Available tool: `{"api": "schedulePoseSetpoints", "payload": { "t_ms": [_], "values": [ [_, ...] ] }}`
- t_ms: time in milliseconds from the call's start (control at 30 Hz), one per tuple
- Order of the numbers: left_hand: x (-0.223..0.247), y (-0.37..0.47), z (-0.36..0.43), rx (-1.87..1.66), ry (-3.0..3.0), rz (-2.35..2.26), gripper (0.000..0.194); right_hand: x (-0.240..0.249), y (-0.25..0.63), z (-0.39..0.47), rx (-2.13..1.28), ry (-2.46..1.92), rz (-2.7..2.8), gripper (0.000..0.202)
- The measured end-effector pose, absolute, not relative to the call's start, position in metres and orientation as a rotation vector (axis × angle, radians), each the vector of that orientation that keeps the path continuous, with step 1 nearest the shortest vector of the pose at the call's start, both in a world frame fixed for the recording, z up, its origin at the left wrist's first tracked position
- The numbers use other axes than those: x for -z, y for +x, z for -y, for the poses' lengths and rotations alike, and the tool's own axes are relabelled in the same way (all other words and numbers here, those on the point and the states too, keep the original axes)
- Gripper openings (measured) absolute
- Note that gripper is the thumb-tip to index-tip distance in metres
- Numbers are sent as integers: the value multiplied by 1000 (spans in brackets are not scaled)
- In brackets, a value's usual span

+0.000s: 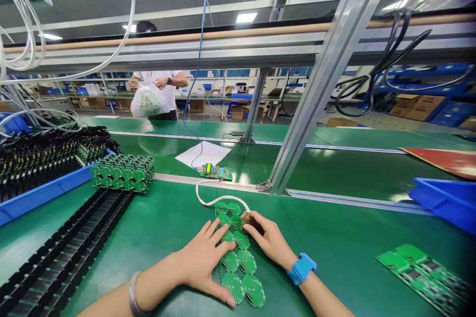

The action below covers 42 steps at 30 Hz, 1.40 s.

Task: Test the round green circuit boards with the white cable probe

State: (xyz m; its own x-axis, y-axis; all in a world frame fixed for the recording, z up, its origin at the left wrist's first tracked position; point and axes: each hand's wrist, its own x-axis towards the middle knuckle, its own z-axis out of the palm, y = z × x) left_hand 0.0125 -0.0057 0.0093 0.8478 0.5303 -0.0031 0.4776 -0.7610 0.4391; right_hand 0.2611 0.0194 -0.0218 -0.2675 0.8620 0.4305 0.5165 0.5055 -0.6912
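Observation:
A panel of round green circuit boards (238, 261) lies on the green bench top, joined in two columns. My left hand (201, 257) rests on its left side, fingers spread. My right hand (271, 240) pinches a brownish plug (246, 219) at the panel's right edge, near the upper boards. Whether the plug touches a board is hidden by the fingers. From it a white cable (203, 199) curves up and left to a small green test board (216, 172) with a lit yellow-green display. A sheet of white paper (204, 153) lies behind that board.
At left, stacked round boards (122, 173) stand at the end of a black slotted rack (70, 252), beside a blue tray (48, 190) of dark wired parts. Rectangular circuit boards (424, 275) and a blue bin (446, 203) sit right. An aluminium post (316, 94) rises ahead; a person (163, 94) holds a plastic bag beyond.

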Motion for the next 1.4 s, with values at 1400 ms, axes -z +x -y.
{"api": "schedulePoseSetpoints", "payload": {
  "t_ms": [1400],
  "values": [
    [-8, 8, -1, -175, 2568, -906, 109, 15, 258, -12, -693, -1067, 1995, 20]
  ]
}}
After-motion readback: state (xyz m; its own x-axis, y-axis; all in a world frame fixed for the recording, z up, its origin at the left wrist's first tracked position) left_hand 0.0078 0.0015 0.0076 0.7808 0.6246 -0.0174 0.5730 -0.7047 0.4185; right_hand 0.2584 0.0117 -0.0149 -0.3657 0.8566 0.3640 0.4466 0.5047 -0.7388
